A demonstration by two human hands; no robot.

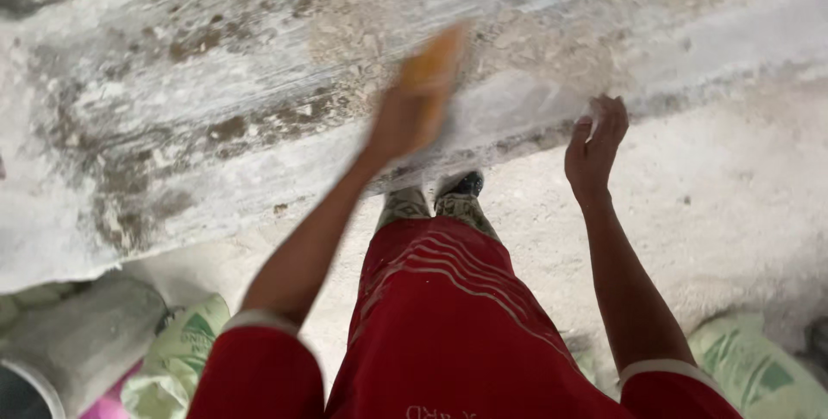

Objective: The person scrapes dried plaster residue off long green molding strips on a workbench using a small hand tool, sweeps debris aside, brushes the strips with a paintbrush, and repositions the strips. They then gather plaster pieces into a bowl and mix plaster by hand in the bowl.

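Note:
My left hand (405,117) grips an orange-yellow tool (434,61), blurred by motion, held against a grey-white plastered wall surface (216,109) with brown blotches. My right hand (595,147) hangs open to the right, fingers spread and curled a little, close to the lower edge of the wall, holding nothing. Both arms come out of red sleeves with white cuffs.
Below me are my red trousers (440,298) and a dark shoe (470,184) on a dusty pale floor (716,203). Green-and-white sacks lie at lower left (177,354) and lower right (755,367). A grey rounded object (82,337) sits at the far lower left.

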